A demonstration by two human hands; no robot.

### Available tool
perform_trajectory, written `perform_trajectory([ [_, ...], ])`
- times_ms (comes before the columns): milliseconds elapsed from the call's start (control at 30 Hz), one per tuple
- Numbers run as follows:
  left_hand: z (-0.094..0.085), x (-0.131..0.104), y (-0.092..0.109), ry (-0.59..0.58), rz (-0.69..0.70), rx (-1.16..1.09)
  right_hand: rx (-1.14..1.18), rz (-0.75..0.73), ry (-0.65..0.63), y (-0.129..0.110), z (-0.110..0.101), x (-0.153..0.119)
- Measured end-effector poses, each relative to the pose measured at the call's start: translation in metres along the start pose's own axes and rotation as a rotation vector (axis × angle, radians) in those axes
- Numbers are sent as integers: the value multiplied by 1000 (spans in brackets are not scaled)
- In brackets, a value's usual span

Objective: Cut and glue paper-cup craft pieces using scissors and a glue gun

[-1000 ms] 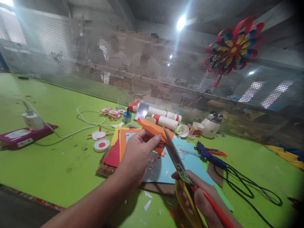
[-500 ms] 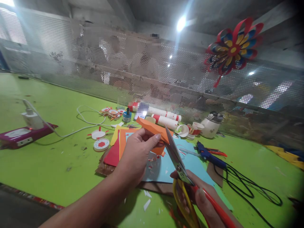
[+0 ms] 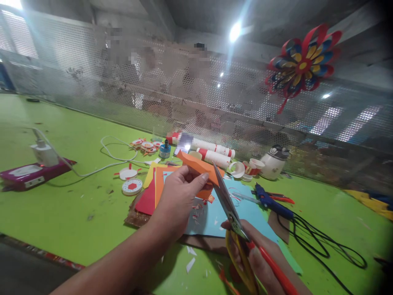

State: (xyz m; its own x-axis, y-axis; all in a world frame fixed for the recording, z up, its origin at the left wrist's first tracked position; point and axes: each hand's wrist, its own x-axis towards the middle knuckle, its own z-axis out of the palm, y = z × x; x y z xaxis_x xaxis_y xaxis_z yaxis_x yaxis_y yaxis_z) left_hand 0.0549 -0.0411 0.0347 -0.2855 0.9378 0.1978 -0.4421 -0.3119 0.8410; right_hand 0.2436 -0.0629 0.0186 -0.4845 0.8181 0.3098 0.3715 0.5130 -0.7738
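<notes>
Between the thumb and fingers of my left hand (image 3: 181, 196) is a folded piece of orange paper (image 3: 196, 166), held above the stack. My right hand (image 3: 260, 254) grips scissors (image 3: 230, 209) with one yellow and one red handle, the blades pointing up and away from me. The blades lie at the paper's right end; whether they are cutting into it I cannot tell. Beneath my hands are a light blue paper sheet (image 3: 215, 223) strewn with small scraps, a red sheet (image 3: 146, 198) and other coloured sheets, on brown cardboard (image 3: 133, 215).
On the green table (image 3: 61, 225) a blue glue gun (image 3: 272, 203) with a black cord lies to the right. Paper cups (image 3: 213, 156), a white jug (image 3: 274, 164) and a blue bottle (image 3: 165, 150) stand behind. A purple power strip (image 3: 27, 176) is at left. A perforated screen (image 3: 172, 90) borders the table.
The handles of the scissors in my right hand have come slightly closer together. My left hand and the orange paper look almost unmoved; the view has shifted a little.
</notes>
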Motion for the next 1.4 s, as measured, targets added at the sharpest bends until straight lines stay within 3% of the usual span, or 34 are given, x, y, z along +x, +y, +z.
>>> perform_trajectory([
  [400,2,-2,2,-22,-6,-21,22,92,-135,9,-1,-2],
  [1133,1,0,-2,-38,-12,-33,-19,55,-40,4,2,-3],
  [1400,-1,0,-2,-38,-11,-13,22,73,-77,6,3,-3],
])
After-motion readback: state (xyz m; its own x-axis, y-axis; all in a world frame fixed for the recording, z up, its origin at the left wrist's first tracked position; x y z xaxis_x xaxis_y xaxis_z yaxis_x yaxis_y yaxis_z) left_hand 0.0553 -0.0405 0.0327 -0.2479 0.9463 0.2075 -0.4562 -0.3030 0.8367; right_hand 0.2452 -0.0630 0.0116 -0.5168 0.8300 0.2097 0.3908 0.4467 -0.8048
